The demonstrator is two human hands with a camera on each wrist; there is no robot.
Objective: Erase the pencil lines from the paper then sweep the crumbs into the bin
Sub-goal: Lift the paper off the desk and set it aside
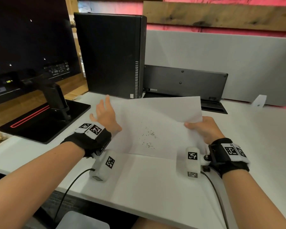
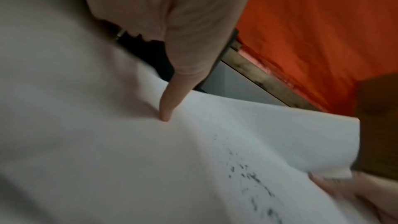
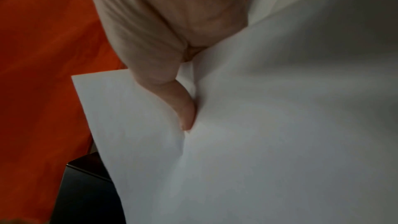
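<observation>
We hold the paper [image 1: 155, 126] up off the white desk [image 1: 155, 187] with both hands, its near edge low by our wrists and its far edge raised and tilted toward the computer tower [image 1: 111, 53]. Our right hand [image 1: 203, 128] pinches the sheet's right edge, thumb [image 3: 185, 108] pressed on top and the fingers curled beneath, so the paper creases at that spot. Our left hand [image 1: 106, 114] is spread with straight fingers at the sheet's left edge; in the left wrist view one fingertip [image 2: 167, 113] presses into the surface, and we cannot tell whether any finger curls under. The eraser crumbs [image 1: 149, 138] lie scattered in a loose cluster near the middle of the sheet, in the shallow dip between our hands.

Just beyond the raised far edge stands the computer tower, and to its right a low black panel [image 1: 185, 81] leans against a grey divider [image 1: 229, 63]. The monitor [image 1: 28, 43] rises at far left on its black base [image 1: 45, 119], near our left hand. A small white block [image 1: 259, 100] sits at the foot of the divider, well apart from the sheet. A pale container [image 1: 82, 220] shows below the desk's near edge, partly hidden by our left forearm; we cannot tell what it is.
</observation>
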